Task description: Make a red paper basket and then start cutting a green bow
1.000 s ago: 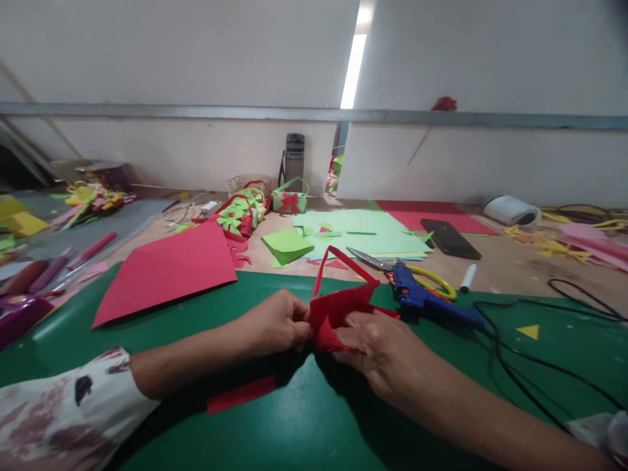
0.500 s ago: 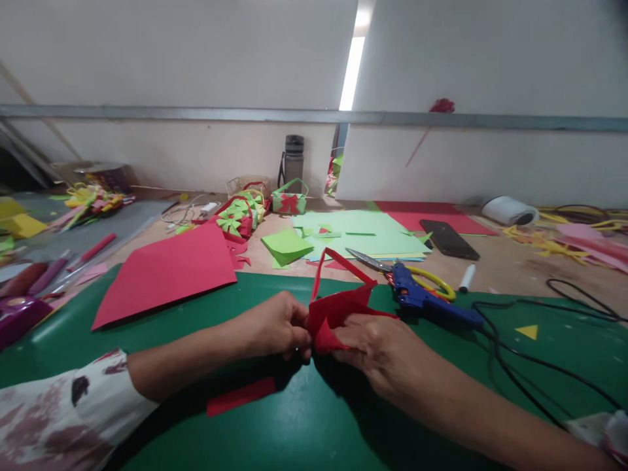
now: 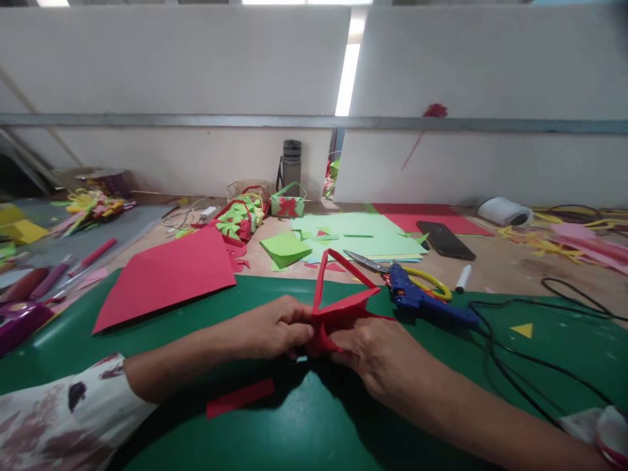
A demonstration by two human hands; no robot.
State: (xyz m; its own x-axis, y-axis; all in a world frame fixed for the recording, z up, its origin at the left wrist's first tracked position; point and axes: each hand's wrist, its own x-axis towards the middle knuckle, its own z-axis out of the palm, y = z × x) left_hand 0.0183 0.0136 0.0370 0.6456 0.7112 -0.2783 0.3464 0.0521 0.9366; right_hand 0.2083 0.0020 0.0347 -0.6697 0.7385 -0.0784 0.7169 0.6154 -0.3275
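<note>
Both of my hands pinch a folded red paper basket (image 3: 343,314) with a loop handle, held just above the green cutting mat (image 3: 304,432). My left hand (image 3: 275,327) grips its left corner with fingers closed. My right hand (image 3: 377,356) holds its lower right side, fingers curled under the paper. A loose red paper strip (image 3: 240,398) lies on the mat below my left wrist.
A large red sheet (image 3: 167,278) lies left. A blue glue gun (image 3: 422,297) with a black cord (image 3: 510,353), and scissors (image 3: 387,268), lie right. Behind them are light green sheets (image 3: 358,232), a black phone (image 3: 444,239), a white glue stick (image 3: 461,278), finished baskets (image 3: 287,199), a grey bottle (image 3: 291,162) and a white partition.
The red basket has been pressed flatter between my hands, and the handle now leans further right. The camera has tipped slightly upward.
</note>
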